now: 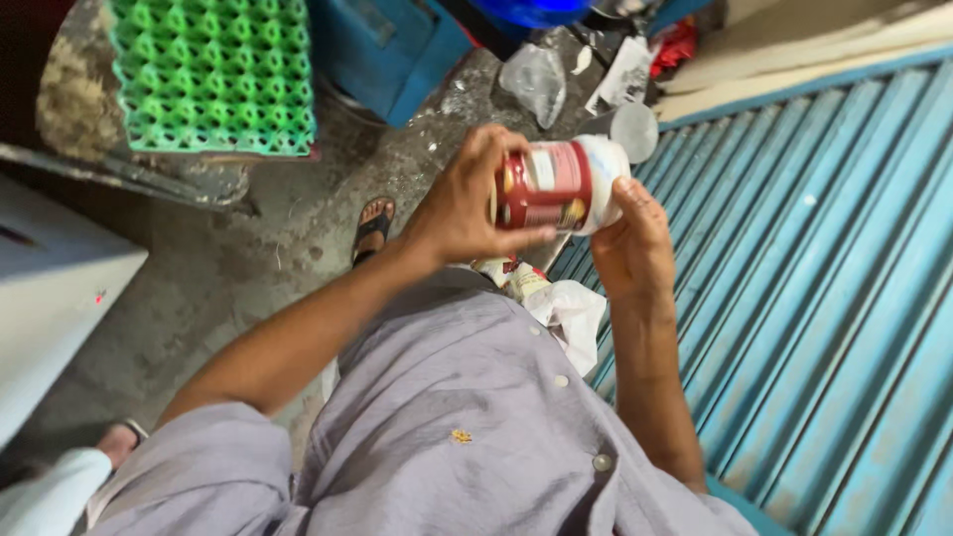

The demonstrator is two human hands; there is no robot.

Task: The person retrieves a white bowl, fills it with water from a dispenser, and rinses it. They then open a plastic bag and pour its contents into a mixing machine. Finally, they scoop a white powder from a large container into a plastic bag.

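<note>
A white plastic jar with a red label point(566, 186) is held sideways, gripped at its base by the left hand point(467, 203) and cupped at its cap end by the right hand point(630, 243), above the grey-shirted lap point(476, 397).

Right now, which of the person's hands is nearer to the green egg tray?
The left. The left hand grips the red-labelled jar on the side facing the green egg tray; the right hand holds the jar's white end, farther away.
</note>
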